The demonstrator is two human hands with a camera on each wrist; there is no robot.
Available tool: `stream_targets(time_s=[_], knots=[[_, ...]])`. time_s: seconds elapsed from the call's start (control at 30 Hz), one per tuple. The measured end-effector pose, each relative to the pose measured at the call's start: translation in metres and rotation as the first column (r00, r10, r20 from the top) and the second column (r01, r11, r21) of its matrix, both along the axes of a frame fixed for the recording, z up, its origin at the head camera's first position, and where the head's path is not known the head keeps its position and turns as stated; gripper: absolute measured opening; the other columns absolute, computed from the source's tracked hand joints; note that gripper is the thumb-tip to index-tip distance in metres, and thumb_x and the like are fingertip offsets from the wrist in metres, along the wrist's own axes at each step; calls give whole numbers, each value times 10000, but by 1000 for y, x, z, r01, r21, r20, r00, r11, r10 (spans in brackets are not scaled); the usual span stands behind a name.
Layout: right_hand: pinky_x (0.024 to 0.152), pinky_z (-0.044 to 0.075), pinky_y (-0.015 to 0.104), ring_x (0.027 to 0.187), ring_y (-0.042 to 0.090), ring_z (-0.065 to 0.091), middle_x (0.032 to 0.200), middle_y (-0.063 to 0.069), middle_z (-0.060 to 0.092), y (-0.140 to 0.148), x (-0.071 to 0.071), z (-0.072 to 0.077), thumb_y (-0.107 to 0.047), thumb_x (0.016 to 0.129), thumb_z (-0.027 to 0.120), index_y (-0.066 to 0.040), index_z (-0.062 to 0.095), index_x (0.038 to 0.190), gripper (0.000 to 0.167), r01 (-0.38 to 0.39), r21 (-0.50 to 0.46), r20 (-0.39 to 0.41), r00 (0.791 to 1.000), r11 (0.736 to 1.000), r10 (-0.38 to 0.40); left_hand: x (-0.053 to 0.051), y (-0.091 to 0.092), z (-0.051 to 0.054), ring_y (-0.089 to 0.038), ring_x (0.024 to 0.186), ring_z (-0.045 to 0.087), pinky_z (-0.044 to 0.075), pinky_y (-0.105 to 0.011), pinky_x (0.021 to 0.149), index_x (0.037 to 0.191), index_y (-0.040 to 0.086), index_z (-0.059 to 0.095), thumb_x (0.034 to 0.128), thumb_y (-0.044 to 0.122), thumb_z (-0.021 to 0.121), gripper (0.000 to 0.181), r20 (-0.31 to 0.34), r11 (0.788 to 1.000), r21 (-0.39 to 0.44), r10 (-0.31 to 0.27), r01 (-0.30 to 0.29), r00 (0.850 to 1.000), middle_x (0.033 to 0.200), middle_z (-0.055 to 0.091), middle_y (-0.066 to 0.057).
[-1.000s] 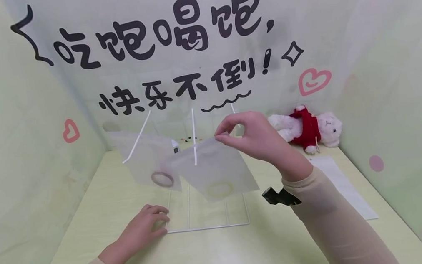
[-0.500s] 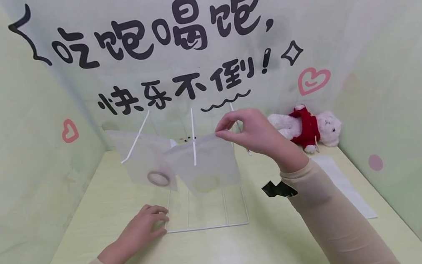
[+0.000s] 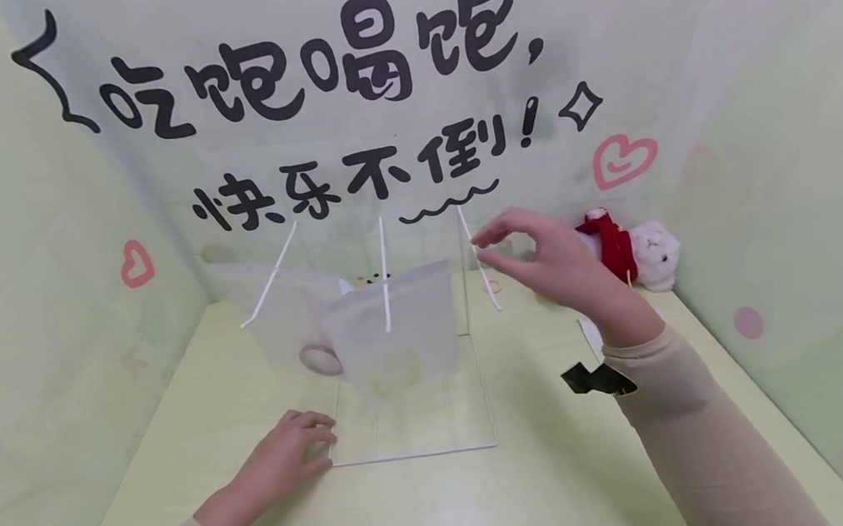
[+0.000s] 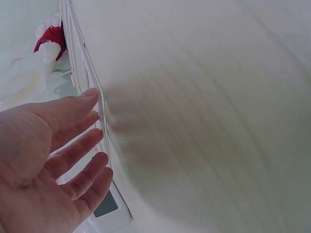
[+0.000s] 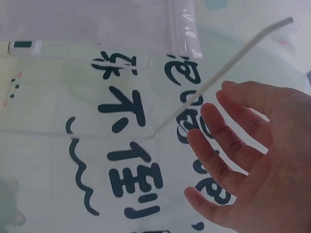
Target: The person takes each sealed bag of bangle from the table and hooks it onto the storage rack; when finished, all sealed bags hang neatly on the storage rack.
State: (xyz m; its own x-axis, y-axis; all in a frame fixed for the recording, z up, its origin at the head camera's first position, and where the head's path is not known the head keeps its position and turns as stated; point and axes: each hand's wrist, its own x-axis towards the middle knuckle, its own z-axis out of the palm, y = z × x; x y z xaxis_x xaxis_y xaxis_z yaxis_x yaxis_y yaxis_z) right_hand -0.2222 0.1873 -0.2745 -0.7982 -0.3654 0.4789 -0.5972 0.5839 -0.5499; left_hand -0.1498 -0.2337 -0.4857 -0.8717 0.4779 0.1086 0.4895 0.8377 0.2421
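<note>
A white wire rack [image 3: 414, 456] with three forward prongs stands on the table. From its left prong hangs a frosted zip bag [image 3: 268, 318] with a brownish ring inside. On the middle prong hangs a second frosted zip bag [image 3: 426, 313], holding a pale yellow ring-like thing. My left hand [image 3: 270, 468] rests at the left front corner of the rack's base, fingertips against the wire, fingers relaxed in the left wrist view. Beside the bare right prong [image 5: 223, 70] is my right hand [image 3: 549, 256], its fingers loosely bent and holding nothing.
A plush bear [image 3: 654, 251] in a red top lies at the back right. Partly behind the right arm is a white sheet [image 3: 592, 338]. A white object with a dark panel [image 4: 106, 206] shows past the rack. Printed cloth walls enclose the table [image 3: 413, 514].
My right hand has let go of the zip bag on the middle prong and moved right. The bag has swung and shifted left. My left hand stays at the rack's base.
</note>
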Motion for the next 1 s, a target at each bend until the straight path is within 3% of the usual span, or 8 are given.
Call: stream_targets(time_s=[0.23, 0.37, 0.47, 0.53, 0.7, 1.0], knots=[[995, 528, 417, 1108, 188, 667, 1108, 24, 757, 47, -1, -22, -207, 957, 753, -156, 741, 1155, 205, 153, 43, 95, 983, 987, -156, 5, 1, 0, -267, 1171, 600, 597, -459, 971, 1075, 145, 784, 819, 203, 851, 270, 1, 1000, 8, 6, -6, 1000, 1292, 689, -26], [857, 558, 286, 1034, 208, 662, 1102, 39, 753, 72, -1, -40, -261, 976, 730, -165, 734, 1165, 211, 183, 79, 138, 972, 980, -192, 5, 1, 0, -264, 1173, 600, 597, -462, 970, 1071, 149, 785, 821, 200, 849, 263, 1, 1000, 10, 13, -13, 1000, 1293, 690, -26], [717, 558, 191, 943, 208, 660, 1080, 45, 750, 90, -3, -55, -276, 982, 722, -150, 727, 1160, 219, 191, 106, 131, 970, 976, -204, 5, 0, 0, -264, 1182, 597, 595, -466, 976, 1073, 151, 784, 825, 198, 845, 260, 6, 1000, 12, 16, -16, 1000, 1300, 687, -26], [695, 551, 160, 903, 199, 656, 1068, 48, 748, 101, -5, -66, -268, 981, 724, -137, 724, 1154, 217, 197, 118, 122, 970, 973, -211, 4, -1, -1, -264, 1186, 595, 596, -466, 975, 1075, 153, 784, 829, 199, 841, 257, 9, 1000, 13, 18, -18, 1000, 1305, 685, -23], [713, 548, 148, 885, 177, 652, 1056, 65, 754, 129, -9, -88, -226, 973, 733, -99, 730, 1149, 217, 219, 144, 115, 965, 965, -236, 2, -2, -3, -267, 1188, 593, 601, -465, 963, 1073, 157, 787, 831, 198, 839, 251, 6, 1000, 14, 17, -17, 1000, 1304, 684, -14], [887, 573, 320, 1084, 344, 655, 1089, 72, 728, 177, -11, -119, -221, 1001, 694, -118, 722, 1147, 181, 243, 204, 160, 947, 948, -277, 0, -4, -8, -251, 1178, 591, 601, -448, 955, 1060, 165, 790, 828, 187, 841, 238, 5, 1000, 24, 15, -15, 1000, 1295, 685, 7]])
